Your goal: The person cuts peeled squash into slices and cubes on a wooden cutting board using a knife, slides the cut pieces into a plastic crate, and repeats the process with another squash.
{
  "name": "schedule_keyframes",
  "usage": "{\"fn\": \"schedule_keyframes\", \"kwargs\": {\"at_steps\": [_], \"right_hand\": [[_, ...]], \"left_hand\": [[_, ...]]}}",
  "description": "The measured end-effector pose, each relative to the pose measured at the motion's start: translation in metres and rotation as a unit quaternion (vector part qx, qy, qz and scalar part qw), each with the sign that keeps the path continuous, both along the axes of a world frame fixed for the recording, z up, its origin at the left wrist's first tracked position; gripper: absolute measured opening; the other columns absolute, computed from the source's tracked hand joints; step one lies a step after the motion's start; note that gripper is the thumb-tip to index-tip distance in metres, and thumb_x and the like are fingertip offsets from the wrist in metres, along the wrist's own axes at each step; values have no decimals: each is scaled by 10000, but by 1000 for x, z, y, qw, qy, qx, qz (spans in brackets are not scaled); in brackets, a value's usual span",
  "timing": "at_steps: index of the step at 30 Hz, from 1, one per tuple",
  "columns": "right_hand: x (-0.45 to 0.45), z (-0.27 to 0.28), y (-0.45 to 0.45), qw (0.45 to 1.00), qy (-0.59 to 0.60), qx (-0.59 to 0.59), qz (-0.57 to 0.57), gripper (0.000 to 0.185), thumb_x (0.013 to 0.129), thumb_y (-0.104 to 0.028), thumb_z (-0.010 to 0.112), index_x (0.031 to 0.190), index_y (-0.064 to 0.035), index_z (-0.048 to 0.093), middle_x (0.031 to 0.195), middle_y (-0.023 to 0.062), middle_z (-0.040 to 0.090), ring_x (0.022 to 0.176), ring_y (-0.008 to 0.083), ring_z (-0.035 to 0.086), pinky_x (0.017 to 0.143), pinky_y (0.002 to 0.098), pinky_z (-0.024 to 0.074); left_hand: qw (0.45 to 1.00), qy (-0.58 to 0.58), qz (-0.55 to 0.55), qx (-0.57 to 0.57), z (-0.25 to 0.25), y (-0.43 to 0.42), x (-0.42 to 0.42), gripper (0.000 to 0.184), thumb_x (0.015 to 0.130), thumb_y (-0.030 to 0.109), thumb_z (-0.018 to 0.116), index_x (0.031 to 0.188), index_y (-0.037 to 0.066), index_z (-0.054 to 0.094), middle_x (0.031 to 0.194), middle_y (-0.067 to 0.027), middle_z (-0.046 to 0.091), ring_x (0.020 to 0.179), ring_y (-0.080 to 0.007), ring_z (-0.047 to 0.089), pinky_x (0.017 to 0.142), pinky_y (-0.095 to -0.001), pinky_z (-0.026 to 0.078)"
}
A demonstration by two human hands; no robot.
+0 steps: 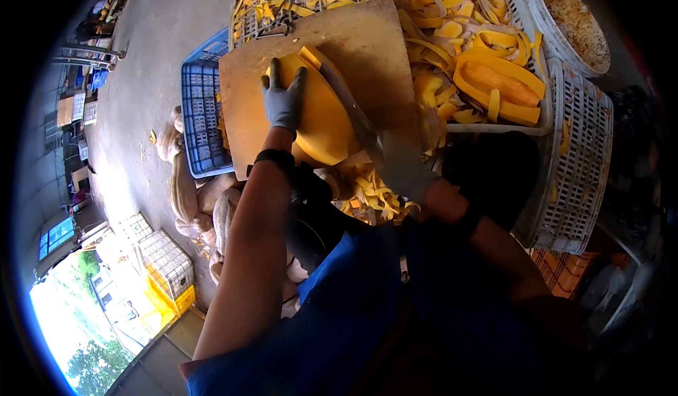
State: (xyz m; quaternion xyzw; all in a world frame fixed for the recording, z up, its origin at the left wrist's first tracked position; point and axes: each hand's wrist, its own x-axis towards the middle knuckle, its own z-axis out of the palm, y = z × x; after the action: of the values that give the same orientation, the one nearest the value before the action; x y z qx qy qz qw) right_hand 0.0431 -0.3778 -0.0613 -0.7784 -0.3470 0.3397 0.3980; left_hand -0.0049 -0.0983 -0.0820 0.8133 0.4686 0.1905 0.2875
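Note:
A peeled orange pumpkin [321,117] lies on a brown board [367,39] in front of me. My left hand [284,101], in a grey glove, holds the pumpkin from its upper left side, fingers spread over it. My right hand [411,173], also gloved and slightly blurred, is closed around the handle end of a long knife [346,99]. The blade runs along the pumpkin's right side, touching or very close to it. A strip of orange flesh shows by the blade's far end. The handle itself is hidden in my hand.
A white crate [522,7] at right holds peelings and a hollowed pumpkin half [498,89]. Near it stand a white bucket [575,25] and another white crate [575,159]. A blue crate [205,106] sits left of the board. Unpeeled pumpkins [182,187] lie on the floor.

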Motion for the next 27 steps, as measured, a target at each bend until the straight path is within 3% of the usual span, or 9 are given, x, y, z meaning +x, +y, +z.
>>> {"fn": "schedule_keyframes", "kwargs": {"at_steps": [2, 4, 9, 12, 18, 19, 23, 27], "right_hand": [[2, 4, -7, 998, 45, -13, 30, 311, 937, -271, 512, 996, 25, 435, 813, 290, 613, 751, 468, 598, 670, 514, 476], [-1, 17, -14, 995, 70, -45, 52, 318, 938, -274, 516, 1003, 22, 421, 788, 279, 613, 723, 470, 596, 640, 516, 474], [-46, -35, -13, 1000, -2, 10, -29, 306, 933, -272, 524, 1000, 10, 425, 801, 283, 612, 706, 452, 602, 580, 499, 470], [-31, -26, -27, 997, -66, -13, -30, 282, 926, -244, 531, 1007, 5, 425, 804, 283, 612, 709, 447, 603, 580, 499, 470], [-14, 25, -14, 994, -96, 40, -38, 244, 922, -199, 549, 1015, 13, 471, 826, 245, 608, 738, 409, 613, 622, 464, 465], [-15, 39, -5, 992, -101, 62, -39, 237, 924, -194, 552, 1010, 18, 491, 834, 232, 604, 743, 396, 614, 635, 452, 459], [-4, 71, 42, 984, -129, 116, -45, 250, 890, -191, 568, 1001, 3, 456, 791, 266, 618, 734, 432, 618, 631, 496, 485], [5, 79, 77, 995, -92, 38, -13, 251, 886, -193, 568, 979, 13, 458, 772, 279, 609, 731, 457, 604, 625, 503, 485]], "left_hand": [[1000, 24, 10, 8, 3, -10, -1, 722, 807, 403, 695, 1400, 88, 430, 1361, -229, 427, 1219, -343, 474, 987, -359, 414], [1000, 0, 3, -20, -2, -11, -5, 731, 809, 424, 687, 1398, 77, 428, 1350, -235, 433, 1222, -345, 473, 985, -364, 415], [1000, 29, 6, -3, 9, -12, -4, 736, 816, 425, 679, 1402, 67, 416, 1345, -234, 434, 1200, -346, 485, 973, -362, 422], [999, 3, 12, -41, -1, -4, -7, 820, 757, 595, 641, 1443, 237, 371, 1465, -273, 292, 1272, -415, 426, 1027, -398, 386], [998, -23, 18, -47, -16, 1, -12, 697, 850, 560, 543, 1446, 248, 359, 1454, -290, 297, 1273, -440, 408, 1042, -416, 368], [999, -15, 15, -27, -21, 2, -13, 605, 910, 510, 470, 1445, 250, 358, 1459, -271, 304, 1263, -453, 409, 1045, -425, 364], [999, 20, 20, -29, -7, -6, -12, 530, 961, 442, 377, 1452, 248, 334, 1470, -234, 310, 1214, -476, 438, 1014, -445, 393], [999, 28, 34, -20, -5, -8, -9, 515, 971, 424, 348, 1453, 245, 320, 1453, -247, 325, 1169, -485, 465, 983, -458, 412]]}}
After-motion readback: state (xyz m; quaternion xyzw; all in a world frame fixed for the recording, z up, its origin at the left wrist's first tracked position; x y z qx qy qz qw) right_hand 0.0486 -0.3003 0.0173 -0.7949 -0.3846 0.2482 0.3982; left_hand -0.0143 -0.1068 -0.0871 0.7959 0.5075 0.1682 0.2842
